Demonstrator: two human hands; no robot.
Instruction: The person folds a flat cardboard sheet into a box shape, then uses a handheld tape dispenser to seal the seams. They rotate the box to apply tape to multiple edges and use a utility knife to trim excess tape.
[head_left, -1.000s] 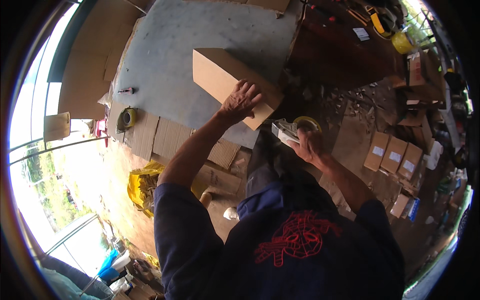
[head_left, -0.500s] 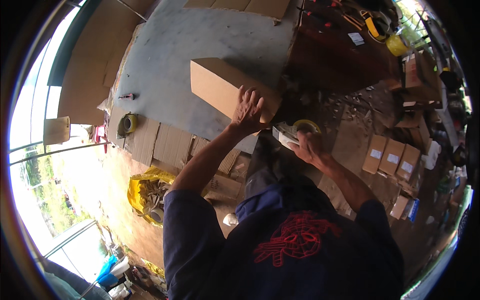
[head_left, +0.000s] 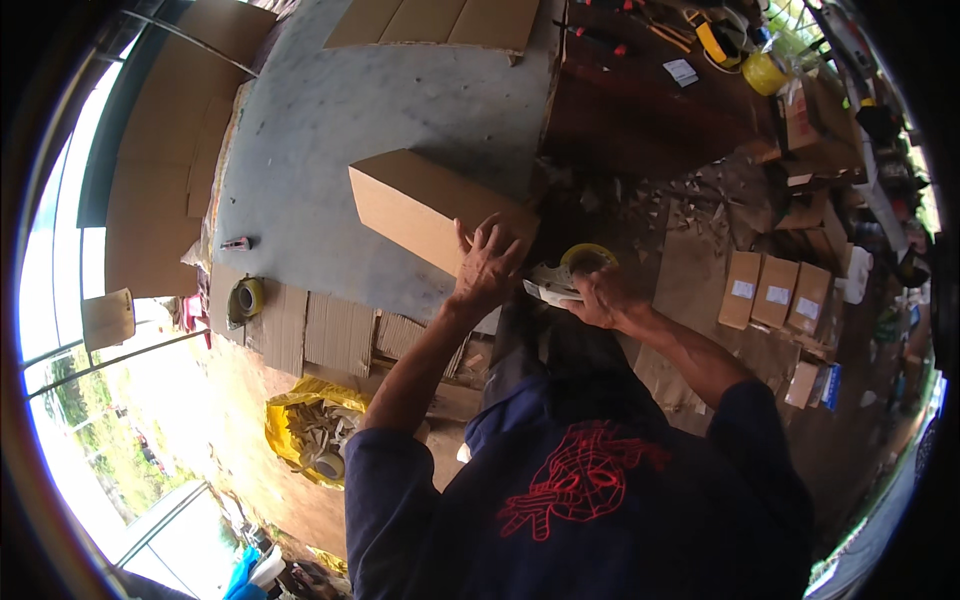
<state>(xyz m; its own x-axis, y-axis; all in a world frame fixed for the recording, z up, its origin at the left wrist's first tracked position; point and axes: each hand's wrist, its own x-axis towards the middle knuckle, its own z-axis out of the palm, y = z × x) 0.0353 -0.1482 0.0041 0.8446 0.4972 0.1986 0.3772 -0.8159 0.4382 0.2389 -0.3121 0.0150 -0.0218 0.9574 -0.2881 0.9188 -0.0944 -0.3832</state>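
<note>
Head view shows the long cardboard box lying on the grey worktop, just above the centre of the frame. Compared with a second ago it sits turned a little and shifted toward the middle, its near end now drawn closer to the person's body. The left hand rests on that near end with fingers spread wide, palm flat on the top face, pinning the box in place; earlier the same hand lay on it in much the same way, so the hold has not let go while the box moved. The right hand is closed around a tape dispenser with a yellowish roll, held just right of the box's near end, nearly touching it. It has stayed beside the box throughout, and I judge that the box end is being lined up with the dispenser.

Toward the left of the frame a spare tape roll lies on flattened corrugated cardboard sheets. A yellow bag holding scraps sits at lower left. Small brown packages stand in a row at the right, and tools crowd the upper right corner.
</note>
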